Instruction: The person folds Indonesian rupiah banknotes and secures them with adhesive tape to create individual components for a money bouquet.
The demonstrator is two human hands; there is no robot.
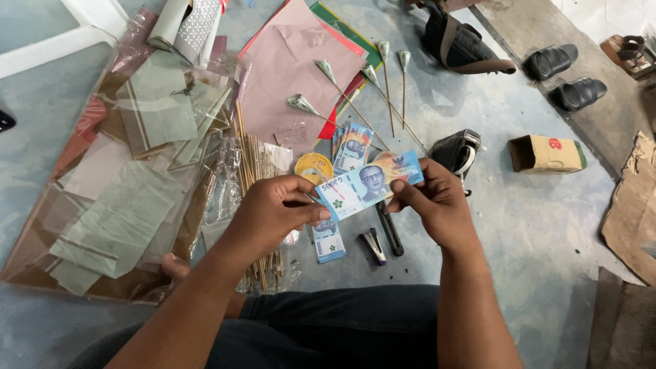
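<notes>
- Grey concrete floor (533,232) carries everything; the person sits on it, dark trousers at the near edge.
- Head view: left hand (273,205) pinches the left end of a blue banknote (369,183) between thumb and fingers; right hand (434,201) pinches the right end the same way. Both are closed on the note, which hangs flat and slightly tilted above the floor's middle.
- Under the note lie a small stack of notes (329,240), a stapler (373,246), a yellow tape roll (313,167) and more notes (352,147) fanned out.
- A bundle of sticks (254,171) in clear wrap lies by the left hand; five sticks with folded notes (383,82) on their tips lie toward the far edge, next to pink paper (294,75).
- Cellophane sheets (137,184) cover the left side; a small box (547,154) and sandals (567,75) sit at the right.
- Judgement: keeping the note taut with even grips at both ends should give a clean, straight fold.
- Both forearms reach forward from the lap, wrists turned inward, palms facing each other.
</notes>
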